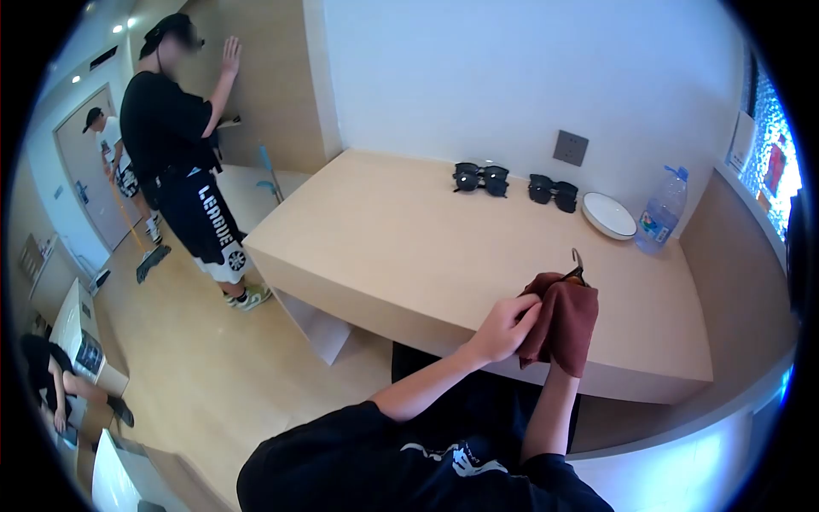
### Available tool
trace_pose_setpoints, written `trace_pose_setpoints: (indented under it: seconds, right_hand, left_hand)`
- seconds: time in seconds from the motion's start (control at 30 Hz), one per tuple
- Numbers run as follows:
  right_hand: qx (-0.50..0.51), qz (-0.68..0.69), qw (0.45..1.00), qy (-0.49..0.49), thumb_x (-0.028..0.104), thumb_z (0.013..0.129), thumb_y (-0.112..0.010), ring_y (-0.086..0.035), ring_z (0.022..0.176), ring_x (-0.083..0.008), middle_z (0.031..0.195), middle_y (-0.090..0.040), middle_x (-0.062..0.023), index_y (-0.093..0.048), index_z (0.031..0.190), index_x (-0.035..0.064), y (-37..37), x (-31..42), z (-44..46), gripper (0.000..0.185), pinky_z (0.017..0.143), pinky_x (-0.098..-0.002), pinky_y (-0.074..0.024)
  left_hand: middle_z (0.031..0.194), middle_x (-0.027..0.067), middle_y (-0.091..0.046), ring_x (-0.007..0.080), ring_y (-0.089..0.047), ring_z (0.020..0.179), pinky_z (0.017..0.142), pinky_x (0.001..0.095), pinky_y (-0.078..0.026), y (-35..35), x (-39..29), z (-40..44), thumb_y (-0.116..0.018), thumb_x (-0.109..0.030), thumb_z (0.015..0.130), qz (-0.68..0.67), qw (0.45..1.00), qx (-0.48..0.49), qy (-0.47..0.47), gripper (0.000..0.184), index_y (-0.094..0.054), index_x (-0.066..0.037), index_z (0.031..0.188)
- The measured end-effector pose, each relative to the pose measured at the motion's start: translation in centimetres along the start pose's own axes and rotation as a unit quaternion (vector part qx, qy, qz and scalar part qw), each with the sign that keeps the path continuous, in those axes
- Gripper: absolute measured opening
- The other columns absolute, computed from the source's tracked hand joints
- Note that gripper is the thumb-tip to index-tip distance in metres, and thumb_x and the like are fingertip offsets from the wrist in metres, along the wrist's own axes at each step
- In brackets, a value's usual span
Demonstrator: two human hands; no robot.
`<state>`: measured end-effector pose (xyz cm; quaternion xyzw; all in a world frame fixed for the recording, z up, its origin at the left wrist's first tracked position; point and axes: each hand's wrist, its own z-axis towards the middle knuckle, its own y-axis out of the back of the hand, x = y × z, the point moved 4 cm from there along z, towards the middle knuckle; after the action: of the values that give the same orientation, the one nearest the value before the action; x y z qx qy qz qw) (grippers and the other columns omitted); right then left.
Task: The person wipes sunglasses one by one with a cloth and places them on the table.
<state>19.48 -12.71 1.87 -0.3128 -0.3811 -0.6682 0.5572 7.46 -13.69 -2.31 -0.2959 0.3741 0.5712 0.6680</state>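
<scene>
Above the desk's front edge, my left hand (505, 330) is closed, its fingers pinching a dark red-brown cloth (570, 320). My right forearm (550, 414) rises into the same cloth, which drapes over the right hand and hides its fingers. From the top of the cloth pokes a thin, dark, hooked piece that looks like the temple of a pair of glasses (579, 266); the rest of it is covered. Farther back on the desk lie two pairs of dark sunglasses, one on the left (480, 179) and one on the right (554, 193).
A white dish (609, 215) and a clear plastic bottle (663, 212) stand at the desk's (384, 230) back right, below a wall socket (571, 148). To the left stands a person in black (171, 128); another holds a mop (152, 263) near the door. Someone sits at lower left.
</scene>
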Motion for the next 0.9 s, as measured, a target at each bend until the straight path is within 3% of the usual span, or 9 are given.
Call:
trace_pose_setpoints:
  seconds: [0.1, 0.13, 0.17, 0.23, 0.5, 0.63, 0.7, 0.83, 0.9]
  right_hand:
    - [0.059, -0.075, 0.994, -0.048, 0.019, 0.083, -0.064, -0.06, 0.061, -0.0157, 0.067, -0.063, -0.0128, -0.066, 0.08, -0.0006, -0.6, 0.4, -0.5, 0.02, 0.06, -0.0287, -0.0467]
    - [0.141, -0.319, 0.936, 0.054, 0.019, 0.084, -0.064, -0.062, 0.063, -0.0151, 0.068, -0.064, -0.0103, -0.066, 0.078, -0.0003, -1.7, 3.3, -0.5, 0.02, 0.06, -0.0288, -0.0473]
    - [0.141, -0.315, 0.937, 0.058, 0.019, 0.084, -0.064, -0.062, 0.063, -0.0151, 0.068, -0.064, -0.0103, -0.066, 0.078, -0.0003, -2.3, 2.9, -0.6, 0.02, 0.06, -0.0288, -0.0473]
    - [-0.019, 0.057, 0.998, 0.004, 0.017, 0.083, -0.061, -0.062, 0.063, -0.0148, 0.067, -0.064, -0.0102, -0.064, 0.073, -0.0012, -1.7, 1.2, -1.6, 0.021, 0.06, -0.0294, -0.0468]
    - [0.03, 0.124, 0.99, 0.055, 0.014, 0.081, -0.057, -0.055, 0.061, -0.0151, 0.067, -0.062, -0.0119, -0.06, 0.066, -0.0083, 0.0, 2.9, 0.4, 0.027, 0.059, -0.0279, -0.0436]
    - [0.072, 0.111, 0.991, -0.026, 0.01, 0.086, -0.06, -0.06, 0.067, -0.0164, 0.076, -0.065, -0.0119, -0.066, 0.078, -0.002, -0.1, -1.8, -0.4, 0.016, 0.061, -0.0288, -0.0473]
    - [0.028, 0.078, 0.992, 0.096, 0.011, 0.085, -0.062, -0.063, 0.072, -0.0167, 0.081, -0.067, -0.012, -0.067, 0.083, -0.002, -0.9, -2.5, -1.1, 0.014, 0.065, -0.0276, -0.0497]
    - [-0.034, 0.158, 0.986, 0.038, 0.012, 0.086, -0.066, -0.064, 0.082, -0.0172, 0.087, -0.068, -0.0089, -0.067, 0.092, 0.0001, -0.1, -2.1, -0.2, 0.013, 0.076, -0.0282, -0.0513]
    - [-0.083, 0.141, 0.979, -0.118, 0.009, 0.084, -0.067, -0.064, 0.082, -0.0172, 0.083, -0.068, -0.008, -0.067, 0.085, 0.0005, 0.0, -2.7, -1.0, 0.008, 0.077, -0.0297, -0.0512]
  left_hand:
    - [0.071, 0.0047, -0.058, 0.0099, -0.052, 0.069, 0.063, 0.0269, -0.043, 1.0, 0.7, -0.1, -0.046, -0.013, 0.098, -0.009, 1.0, -0.028, 0.005, 0.022, -0.058, 0.002, 0.087]
    - [0.071, 0.0039, -0.057, 0.0091, -0.051, 0.069, 0.064, 0.0268, -0.043, 1.3, 0.7, 0.1, -0.045, -0.013, 0.098, -0.013, 0.999, -0.036, -0.013, 0.023, -0.057, 0.001, 0.085]
    - [0.071, 0.0039, -0.057, 0.0091, -0.051, 0.069, 0.064, 0.0268, -0.043, 1.5, 0.8, 0.4, -0.045, -0.013, 0.098, -0.009, 0.999, -0.038, -0.015, 0.023, -0.057, 0.001, 0.085]
    - [0.07, 0.0038, -0.056, 0.0085, -0.05, 0.069, 0.064, 0.0267, -0.043, 1.5, 0.8, 0.3, -0.044, -0.013, 0.098, -0.025, 0.998, -0.046, -0.02, 0.025, -0.056, 0.001, 0.082]
    - [0.069, 0.0102, -0.058, 0.0168, -0.053, 0.064, 0.061, 0.0298, -0.043, 0.4, -0.7, -0.9, -0.049, -0.011, 0.095, -0.006, 1.0, 0.018, 0.013, 0.019, -0.057, 0.001, 0.083]
    - [0.076, 0.0072, -0.06, 0.01, -0.053, 0.075, 0.068, 0.0286, -0.045, 1.7, -0.2, -0.2, -0.048, -0.015, 0.097, -0.024, 0.996, -0.09, 0.001, 0.023, -0.06, 0.002, 0.089]
    - [0.08, 0.0031, -0.061, 0.0085, -0.054, 0.079, 0.072, 0.0255, -0.046, 2.4, -0.3, 0.4, -0.05, -0.019, 0.098, -0.037, 0.991, -0.132, 0.004, 0.026, -0.062, 0.003, 0.091]
    - [0.095, 0.0078, -0.067, 0.0139, -0.061, 0.091, 0.084, 0.0276, -0.048, 3.6, 0.2, 0.9, -0.041, -0.024, 0.103, -0.206, 0.975, -0.083, 0.026, 0.035, -0.064, 0.002, 0.095]
    - [0.106, 0.0107, -0.066, 0.0171, -0.06, 0.101, 0.091, 0.0302, -0.045, 3.3, -0.6, 1.2, -0.041, -0.025, 0.103, -0.207, 0.974, -0.086, 0.016, 0.037, -0.064, 0.004, 0.1]
